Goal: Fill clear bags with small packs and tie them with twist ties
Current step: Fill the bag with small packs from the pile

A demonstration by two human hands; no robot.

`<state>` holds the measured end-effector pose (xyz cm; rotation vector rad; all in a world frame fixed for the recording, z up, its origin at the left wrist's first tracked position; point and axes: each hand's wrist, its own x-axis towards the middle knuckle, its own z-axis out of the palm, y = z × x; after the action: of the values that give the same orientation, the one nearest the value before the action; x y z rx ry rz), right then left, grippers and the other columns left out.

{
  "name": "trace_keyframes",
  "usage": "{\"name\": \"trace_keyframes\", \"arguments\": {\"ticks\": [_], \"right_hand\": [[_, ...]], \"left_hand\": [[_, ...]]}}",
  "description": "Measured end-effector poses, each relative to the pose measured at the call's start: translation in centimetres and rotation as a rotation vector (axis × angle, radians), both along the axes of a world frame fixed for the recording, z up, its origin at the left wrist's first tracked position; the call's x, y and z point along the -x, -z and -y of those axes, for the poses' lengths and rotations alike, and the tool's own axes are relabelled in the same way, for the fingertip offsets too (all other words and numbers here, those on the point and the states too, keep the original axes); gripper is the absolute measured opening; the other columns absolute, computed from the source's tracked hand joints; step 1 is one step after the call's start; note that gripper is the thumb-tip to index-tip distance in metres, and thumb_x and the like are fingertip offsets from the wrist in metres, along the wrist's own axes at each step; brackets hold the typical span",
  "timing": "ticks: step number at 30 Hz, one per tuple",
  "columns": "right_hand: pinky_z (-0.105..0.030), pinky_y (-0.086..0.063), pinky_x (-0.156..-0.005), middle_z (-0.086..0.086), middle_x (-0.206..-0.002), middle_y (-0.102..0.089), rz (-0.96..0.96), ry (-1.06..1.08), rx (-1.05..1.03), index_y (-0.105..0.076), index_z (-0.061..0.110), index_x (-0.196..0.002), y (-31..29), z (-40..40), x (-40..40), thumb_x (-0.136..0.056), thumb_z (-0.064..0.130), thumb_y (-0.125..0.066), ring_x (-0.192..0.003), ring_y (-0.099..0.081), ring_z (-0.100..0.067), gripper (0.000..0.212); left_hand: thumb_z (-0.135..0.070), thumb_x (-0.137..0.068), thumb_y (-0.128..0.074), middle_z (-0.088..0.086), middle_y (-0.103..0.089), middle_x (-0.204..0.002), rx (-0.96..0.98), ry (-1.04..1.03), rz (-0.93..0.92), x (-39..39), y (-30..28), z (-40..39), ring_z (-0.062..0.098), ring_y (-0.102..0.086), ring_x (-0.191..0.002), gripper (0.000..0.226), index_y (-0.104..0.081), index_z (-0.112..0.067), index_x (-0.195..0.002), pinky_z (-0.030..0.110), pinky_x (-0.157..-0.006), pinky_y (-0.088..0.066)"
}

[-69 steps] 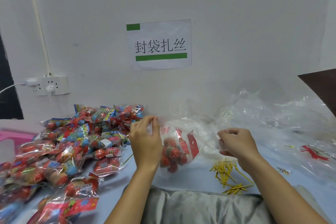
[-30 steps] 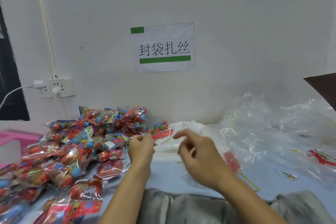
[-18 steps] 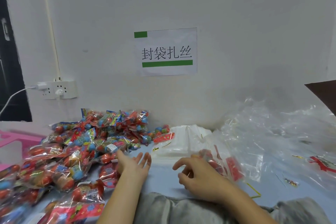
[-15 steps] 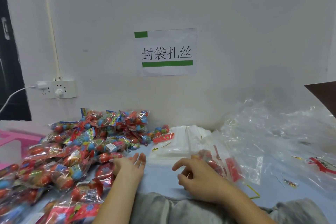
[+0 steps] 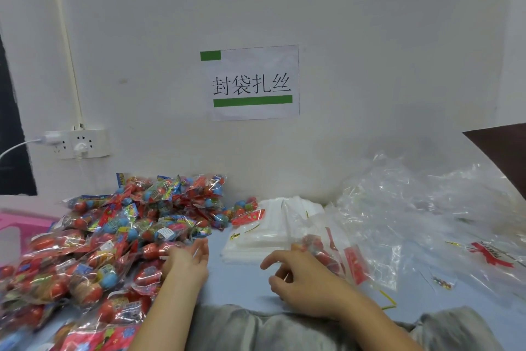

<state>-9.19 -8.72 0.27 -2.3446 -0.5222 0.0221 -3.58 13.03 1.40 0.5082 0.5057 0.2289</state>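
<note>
A clear bag (image 5: 327,254) holding a few red packs lies on the blue table (image 5: 242,279), just beyond the right hand (image 5: 301,279), whose fingers are loosely curled and appear to hold nothing; whether the fingertips touch the bag cannot be told. The bag's neck looks untied. The left hand (image 5: 186,262) reaches with relaxed, slightly spread fingers to the near edge of the heap of small packs (image 5: 119,236), touching or nearly touching a red pack without gripping it.

Judging by the layout, the job is mid-course. The heap on the left remains large, spilling toward the table's near-left edge; a flat stack of unused clear bags (image 5: 264,228) sits between the hands and the wall; and a loose mound of crumpled clear plastic (image 5: 427,208) fills the right side, its contents too blurred to count. The bag by the right hand seems only partly filled, so more packs and a tie are probably needed. One yellow twist tie (image 5: 388,299) lies near the right forearm, close to the table's front edge.

Open room is tight: a bare strip of table runs between the two hands. The wall, bearing a paper sign (image 5: 253,83) and a power socket (image 5: 79,142), closes the far side.
</note>
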Motion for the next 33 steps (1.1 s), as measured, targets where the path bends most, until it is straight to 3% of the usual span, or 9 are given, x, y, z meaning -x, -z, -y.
{"name": "trace_keyframes", "arguments": {"ticks": [4, 7, 10, 14, 18, 21, 24, 29, 33], "right_hand": [[-0.017, -0.043, -0.082, 0.008, -0.096, -0.068, -0.004, 0.015, 0.0, -0.057, 0.041, -0.119, 0.0, -0.1, -0.1, -0.097, 0.032, -0.052, -0.094, -0.054, 0.004, 0.025], [-0.016, -0.047, -0.079, 0.003, -0.093, -0.072, 0.007, 0.057, -0.049, -0.059, 0.039, -0.112, 0.1, 0.0, -0.4, -0.097, 0.029, -0.052, -0.091, -0.063, -0.001, 0.019], [-0.013, -0.053, -0.067, 0.003, -0.092, -0.072, -0.034, 0.133, -0.218, -0.064, 0.022, -0.115, 0.2, -0.2, -1.0, -0.1, 0.02, -0.046, -0.078, -0.073, -0.003, 0.024], [-0.032, -0.06, -0.075, -0.012, -0.105, -0.072, -0.252, 0.313, -0.805, -0.058, 0.01, -0.119, -0.9, -0.5, -1.5, -0.108, 0.028, -0.039, -0.083, -0.077, -0.021, 0.028], [-0.038, -0.059, -0.07, -0.017, -0.107, -0.076, -0.405, 0.158, -1.304, -0.059, 0.01, -0.119, -2.6, 0.9, -1.0, -0.102, 0.043, -0.05, -0.088, -0.076, -0.03, 0.039], [-0.039, -0.057, -0.069, -0.017, -0.095, -0.077, -0.234, 0.282, -1.266, -0.062, 0.005, -0.119, -3.0, 1.1, -0.7, -0.101, 0.022, -0.058, -0.081, -0.076, -0.033, 0.025], [-0.033, -0.058, -0.065, -0.019, -0.088, -0.076, -0.116, 0.4, -1.225, -0.058, 0.007, -0.114, -3.1, 1.0, -0.6, -0.102, 0.011, -0.056, -0.076, -0.077, -0.03, 0.013], [-0.032, -0.041, -0.055, -0.02, -0.084, -0.075, -0.202, 0.245, -1.088, -0.057, 0.009, -0.104, -2.6, 1.1, -0.7, -0.096, 0.003, -0.062, -0.07, -0.063, -0.033, 0.012], [-0.033, -0.054, -0.08, -0.009, -0.097, -0.078, -0.314, 0.045, -0.856, -0.064, 0.007, -0.103, -1.6, 0.5, -0.7, -0.079, 0.015, -0.078, -0.094, -0.076, -0.031, 0.029]], "left_hand": [[0.003, -0.102, -0.032, 0.017, -0.06, -0.086, -0.209, 0.007, -0.013, 0.0, -0.6, 1.5, 0.02, -0.057, -0.067, 0.022, -0.051, 0.007, -0.112, 0.017, -0.037, -0.048], [-0.007, -0.103, -0.044, 0.014, -0.062, -0.078, -0.39, 0.046, 0.017, 0.5, -1.2, 3.0, 0.019, -0.059, -0.063, 0.025, -0.058, 0.005, -0.087, 0.018, -0.039, -0.048], [-0.019, -0.104, -0.045, 0.01, -0.065, -0.067, -0.609, 0.142, 0.115, 1.4, -1.8, 5.0, 0.017, -0.059, -0.053, 0.034, -0.063, 0.0, -0.083, 0.022, -0.046, -0.046], [-0.015, -0.101, -0.042, 0.01, -0.063, -0.055, -0.812, 0.35, 0.32, 2.7, -2.8, 7.3, 0.019, -0.056, -0.043, 0.034, -0.063, 0.001, -0.08, 0.023, -0.041, -0.042], [-0.013, -0.094, -0.04, 0.017, -0.066, -0.065, -0.938, 0.653, 0.443, 3.5, -2.8, 8.1, 0.024, -0.058, -0.051, 0.035, -0.066, -0.004, -0.072, 0.027, -0.05, -0.043], [-0.015, -0.096, -0.041, 0.016, -0.065, -0.065, -1.106, 0.764, 0.412, 3.5, -2.1, 8.0, 0.022, -0.054, -0.049, 0.039, -0.069, -0.007, -0.07, 0.026, -0.05, -0.043], [-0.025, -0.097, -0.052, 0.009, -0.066, -0.067, -1.208, 0.723, 0.353, 3.0, -1.8, 7.4, 0.019, -0.05, -0.048, 0.028, -0.069, -0.005, -0.086, 0.025, -0.048, -0.041], [-0.049, -0.091, -0.062, 0.004, -0.073, -0.09, -0.907, 0.566, 0.377, 2.1, -1.7, 6.9, 0.02, -0.07, -0.071, 0.037, -0.067, -0.019, -0.113, 0.032, -0.061, -0.055], [-0.028, -0.09, -0.067, 0.009, -0.068, -0.078, -0.869, 0.397, 0.371, 1.6, -1.5, 6.7, 0.025, -0.061, -0.069, 0.028, -0.062, -0.005, -0.106, 0.04, -0.065, -0.05]]}}
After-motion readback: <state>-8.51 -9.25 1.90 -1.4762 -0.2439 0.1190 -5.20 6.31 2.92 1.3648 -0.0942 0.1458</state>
